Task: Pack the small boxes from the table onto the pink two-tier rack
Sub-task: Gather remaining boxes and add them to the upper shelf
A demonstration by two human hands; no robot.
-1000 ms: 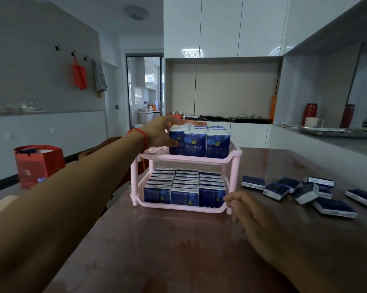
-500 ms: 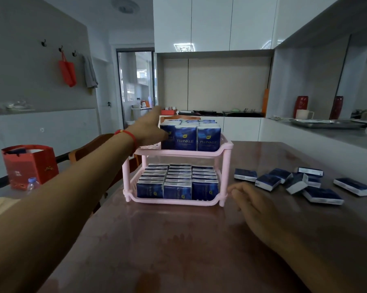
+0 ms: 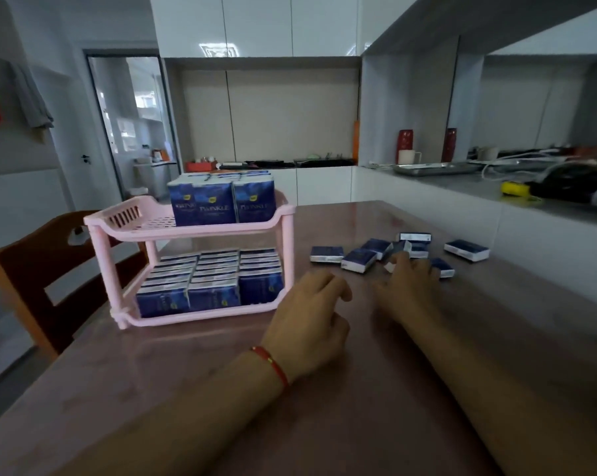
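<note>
The pink two-tier rack [image 3: 200, 231] stands on the brown table [image 3: 194, 379], left of centre. Blue boxes [image 3: 207, 283] fill its lower tier. More blue boxes [image 3: 221, 204] stand upright on the right part of the upper tier, whose left part is bare. Several loose blue boxes [image 3: 358, 261] lie flat on the table right of the rack, the farthest box [image 3: 467, 250] lying a little apart. My left hand [image 3: 310, 317], with a red wrist cord, hovers by the rack's lower right corner, fingers loosely curled and holding nothing. My right hand [image 3: 407, 286] lies with spread fingers on the near edge of the loose pile.
A wooden chair [image 3: 32, 269] stands against the table's left side, behind the rack. A white counter ledge runs along the right and carries a metal tray [image 3: 434, 168], a mug [image 3: 408, 156], red vases and cables. Bare tabletop lies in front of both hands.
My left hand has come off the upper-tier boxes and dropped to the table right of the rack. My right hand has moved from the rack's corner to the loose boxes.
</note>
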